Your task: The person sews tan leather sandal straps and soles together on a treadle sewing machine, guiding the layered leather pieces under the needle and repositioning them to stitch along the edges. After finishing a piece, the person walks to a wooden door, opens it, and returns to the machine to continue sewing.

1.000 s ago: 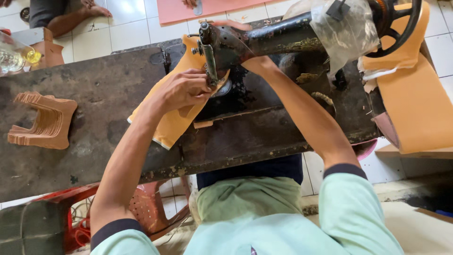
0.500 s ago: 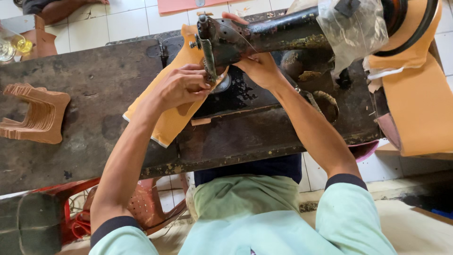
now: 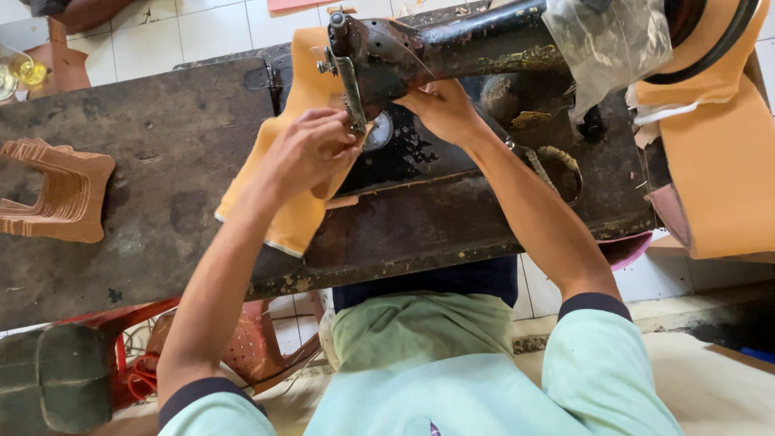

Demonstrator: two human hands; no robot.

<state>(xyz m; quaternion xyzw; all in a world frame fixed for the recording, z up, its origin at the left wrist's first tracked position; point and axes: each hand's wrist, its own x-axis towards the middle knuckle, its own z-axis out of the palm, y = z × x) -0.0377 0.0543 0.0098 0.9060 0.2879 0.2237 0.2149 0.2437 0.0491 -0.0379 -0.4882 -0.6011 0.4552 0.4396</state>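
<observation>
Hands (image 3: 311, 153) half-hidden behind sewing machine (image 3: 436, 48)

- My shirt (image 3: 452, 379) is pale mint green, short-sleeved.
- Each sleeve (image 3: 593, 307) ends in a dark navy cuff.
- My forearms and hands are bare.
</observation>
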